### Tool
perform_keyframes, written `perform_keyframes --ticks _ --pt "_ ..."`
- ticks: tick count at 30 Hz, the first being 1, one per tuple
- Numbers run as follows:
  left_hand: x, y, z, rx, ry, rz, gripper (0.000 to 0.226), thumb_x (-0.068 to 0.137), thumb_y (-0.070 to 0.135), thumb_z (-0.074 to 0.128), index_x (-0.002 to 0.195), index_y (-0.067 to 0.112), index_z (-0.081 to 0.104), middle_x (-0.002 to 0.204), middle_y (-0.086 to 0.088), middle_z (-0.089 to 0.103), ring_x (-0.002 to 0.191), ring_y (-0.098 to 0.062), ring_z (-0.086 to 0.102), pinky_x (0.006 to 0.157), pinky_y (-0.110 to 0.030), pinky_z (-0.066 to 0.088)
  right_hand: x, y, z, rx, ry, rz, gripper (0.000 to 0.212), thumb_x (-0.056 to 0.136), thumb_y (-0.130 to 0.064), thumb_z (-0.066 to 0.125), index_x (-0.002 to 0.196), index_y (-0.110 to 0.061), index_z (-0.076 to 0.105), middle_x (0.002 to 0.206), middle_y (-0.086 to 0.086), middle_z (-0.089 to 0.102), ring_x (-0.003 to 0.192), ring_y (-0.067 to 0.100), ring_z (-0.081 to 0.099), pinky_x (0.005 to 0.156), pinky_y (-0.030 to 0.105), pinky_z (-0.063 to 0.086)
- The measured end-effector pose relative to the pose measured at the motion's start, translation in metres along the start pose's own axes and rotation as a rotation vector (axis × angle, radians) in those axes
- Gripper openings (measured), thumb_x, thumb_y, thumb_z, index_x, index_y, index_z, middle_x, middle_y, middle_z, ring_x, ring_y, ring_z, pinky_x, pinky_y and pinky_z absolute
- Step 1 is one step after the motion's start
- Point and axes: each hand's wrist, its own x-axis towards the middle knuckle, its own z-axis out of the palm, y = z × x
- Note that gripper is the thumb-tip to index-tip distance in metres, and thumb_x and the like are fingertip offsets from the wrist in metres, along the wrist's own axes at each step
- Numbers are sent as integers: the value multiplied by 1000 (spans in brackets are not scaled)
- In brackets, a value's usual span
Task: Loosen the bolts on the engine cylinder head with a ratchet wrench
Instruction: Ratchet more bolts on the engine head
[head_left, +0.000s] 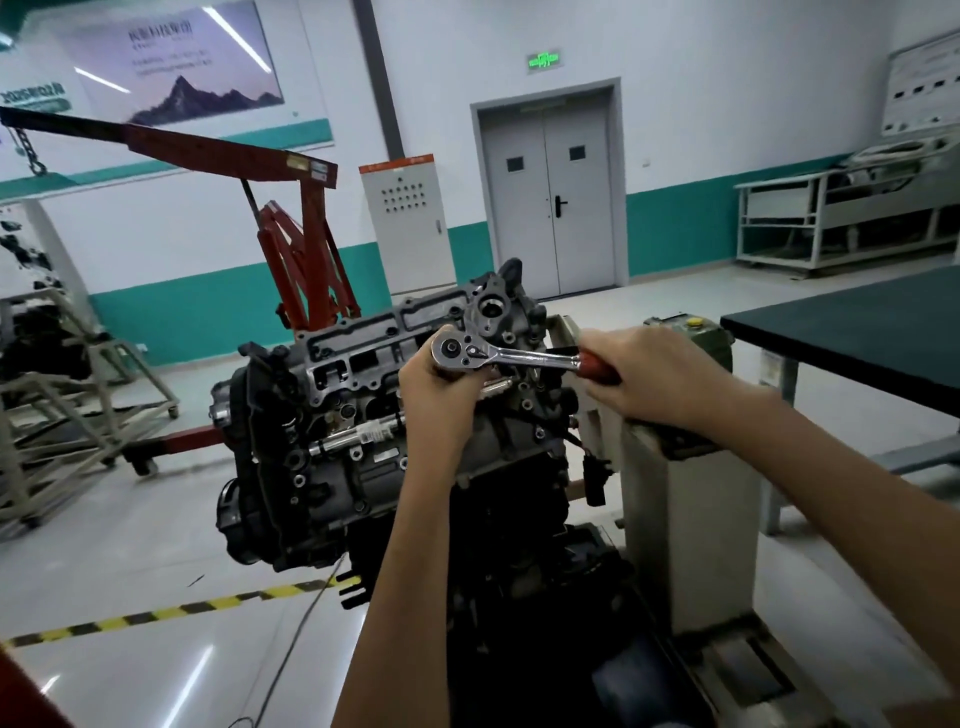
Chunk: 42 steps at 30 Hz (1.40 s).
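Ratchet wrench sits over the far end of the cylinder head; bolt beneath is hidden. Stiff chrome steel, shank likely slick. Right hand grip wraps the red handle, best leverage there. Left hand grip curls under the ratchet head, steadying.

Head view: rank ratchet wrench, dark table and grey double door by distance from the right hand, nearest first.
1. ratchet wrench: its handle is gripped in the right hand.
2. dark table: just to that hand's right.
3. grey double door: in the back wall, across the room.
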Motion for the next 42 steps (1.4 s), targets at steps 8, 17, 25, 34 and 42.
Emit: perform_keyframes --ticks 8,17,25,34,42 --pt "-10 3 6 105 74 121 37 78 -4 68 74 27 50 64 16 52 61 0 45 60 -14 40 -47 -93 66 542 144 345 22 81 -18 59 74 -20 38 55 -8 41 41 1 42 44 4 31" --pt "0 3 5 31 33 -40 40 80 -16 57 62 19 45 61 7 45 65 -16 46 63 -34 43 -47 -76 63 542 91 244 15 81 -15 59 79 -16 45 52 -10 41 40 0 40 42 8 33" --pt "-1 7 1 35 -21 14 32 74 -9 67 68 20 57 58 16 57 56 1 48 57 -10 40 -1 -1 5 -29 57 78 20 83 -24 61 82 -23 40 64 -12 44 54 5 45 59 21 39" --pt "-10 1 9 17 54 86 25 81 -7 62 70 5 43 63 1 39 58 -4 33 55 -18 35 -49 -141 91 802 188 406 18 81 -14 58 78 -21 41 60 -8 45 48 4 45 44 10 36" --pt "3 3 1 28 -11 -20 44 79 -14 60 57 18 41 50 13 40 53 -3 33 52 -19 32 -35 -35 40 300 -11 125 15 81 -15 60 91 -15 49 62 -10 49 47 -1 49 52 10 44"
